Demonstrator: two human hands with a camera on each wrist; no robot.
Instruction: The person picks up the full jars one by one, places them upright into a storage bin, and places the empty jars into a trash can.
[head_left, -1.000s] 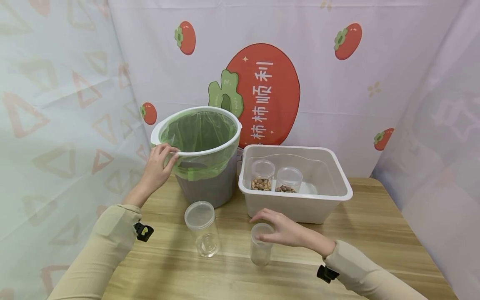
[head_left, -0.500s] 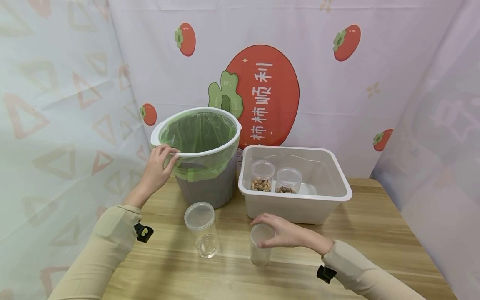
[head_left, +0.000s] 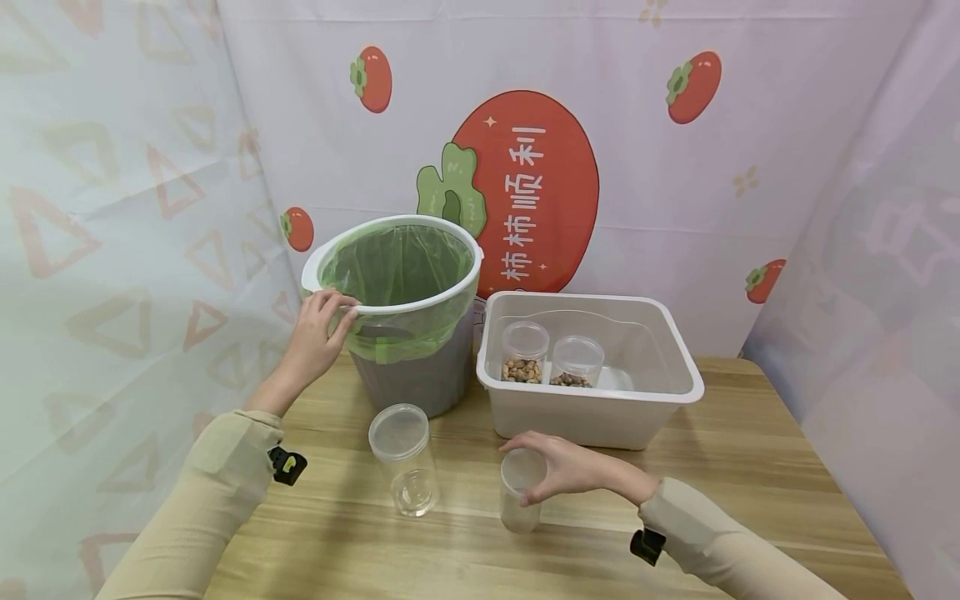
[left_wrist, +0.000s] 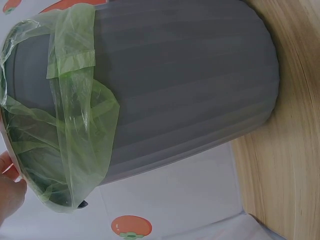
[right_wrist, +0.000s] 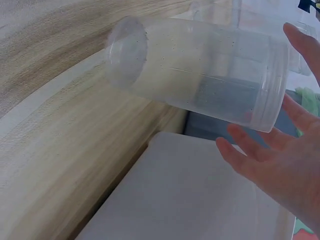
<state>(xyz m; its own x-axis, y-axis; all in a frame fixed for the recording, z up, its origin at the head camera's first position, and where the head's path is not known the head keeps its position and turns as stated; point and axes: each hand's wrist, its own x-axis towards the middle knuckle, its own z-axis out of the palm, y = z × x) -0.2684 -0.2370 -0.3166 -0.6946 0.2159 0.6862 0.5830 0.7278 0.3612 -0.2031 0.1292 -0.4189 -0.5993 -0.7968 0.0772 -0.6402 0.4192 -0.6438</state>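
Observation:
My left hand [head_left: 318, 337] pinches the white rim of a grey trash bin [head_left: 412, 379], fingers over the rim and thumb outside. A green bag [left_wrist: 85, 115] lines the bin and hangs over its edge. In the right wrist view, my right hand [right_wrist: 285, 165] has its thumb and fingers spread about the mouth of a clear plastic jar [right_wrist: 200, 70]. The jar stands upright on the table in the head view; whether the fingertips touch it, I cannot tell. Left of it stands a larger clear jar [head_left: 405, 458].
Behind my right hand sits a pale plastic tub [head_left: 577, 417]. Inside are two clear-topped jars, a left one [head_left: 523, 371] and a right one [head_left: 576, 362], with brown nut-like pieces. The wooden table [head_left: 750, 467] meets patterned cloth [head_left: 637, 183] at the back and sides.
My right hand has lowered slightly around the jar's mouth, its thumb shifting down to the side. My left hand stays on the bin's rim.

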